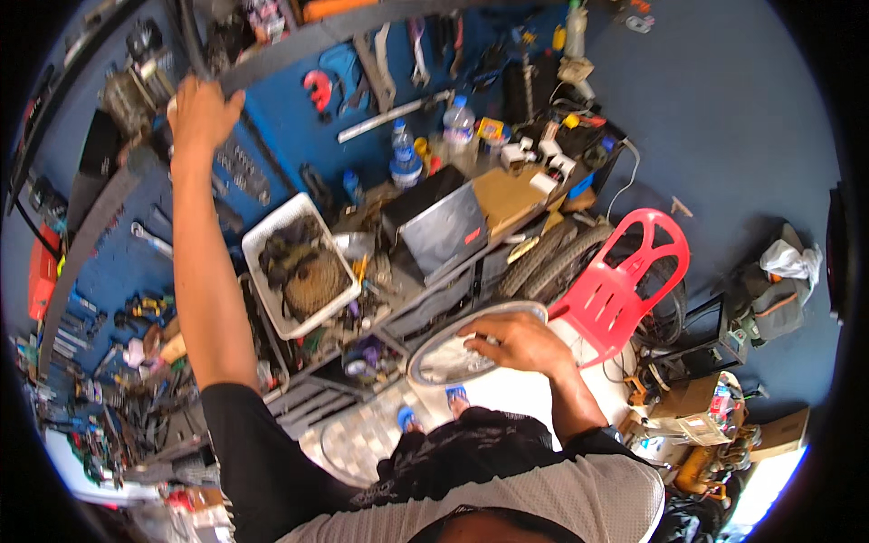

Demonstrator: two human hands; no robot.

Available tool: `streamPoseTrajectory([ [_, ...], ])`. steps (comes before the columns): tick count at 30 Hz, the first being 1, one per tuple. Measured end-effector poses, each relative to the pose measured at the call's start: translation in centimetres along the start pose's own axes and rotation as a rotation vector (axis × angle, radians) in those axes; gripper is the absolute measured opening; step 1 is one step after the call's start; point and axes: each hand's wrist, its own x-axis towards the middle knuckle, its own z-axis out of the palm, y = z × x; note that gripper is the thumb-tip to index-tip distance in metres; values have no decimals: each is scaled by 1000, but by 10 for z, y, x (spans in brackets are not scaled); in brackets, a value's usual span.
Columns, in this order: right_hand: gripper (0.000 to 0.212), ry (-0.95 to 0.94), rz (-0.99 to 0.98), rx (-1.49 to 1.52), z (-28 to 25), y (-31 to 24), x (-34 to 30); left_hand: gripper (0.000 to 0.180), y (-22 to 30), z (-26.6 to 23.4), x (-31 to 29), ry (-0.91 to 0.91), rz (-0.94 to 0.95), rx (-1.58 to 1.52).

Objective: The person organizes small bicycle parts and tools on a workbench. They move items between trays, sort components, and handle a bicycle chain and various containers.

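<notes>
My left hand (pixel 201 118) is raised far up to the left, at the edge of a dark shelf (pixel 299 43) on the blue wall. Its fingers curl away over that edge and the thumb stands out to the side; whatever they grip is hidden. Low in front of my body, my right hand (pixel 518 342) is closed on a bicycle wheel (pixel 415 364), which is tilted nearly flat. Below my left forearm, a white basket (pixel 251 242) on the workbench holds a cog cassette (pixel 314 290) and dark greasy parts.
A red plastic chair (pixel 602 303) stands right of the wheel, beside bicycle tyres (pixel 543 258). On the bench are a black box (pixel 439 222), water bottles (pixel 459 122) and small cartons (pixel 559 166). Wrenches (pixel 418 52) and other tools hang on the wall. Cardboard boxes (pixel 697 412) sit at right.
</notes>
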Motion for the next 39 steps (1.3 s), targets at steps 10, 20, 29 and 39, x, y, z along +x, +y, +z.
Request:
streamPoseTrajectory([
  [10, 21, -175, 73, 72, 30, 37, 21, 42, -10, 17, 6, 68, 97, 81],
  [20, 26, -397, -83, 77, 66, 45, 86, 35, -19, 4, -38, 200, 310, -100],
  [29, 24, -502, -127, 83, 87, 47, 121, 28, -50, -9, -184, 89, 208, -350],
  [39, 25, -678, -112, 196, 163, 20, 160, 23, -172, 21, -486, 93, -977, -737],
])
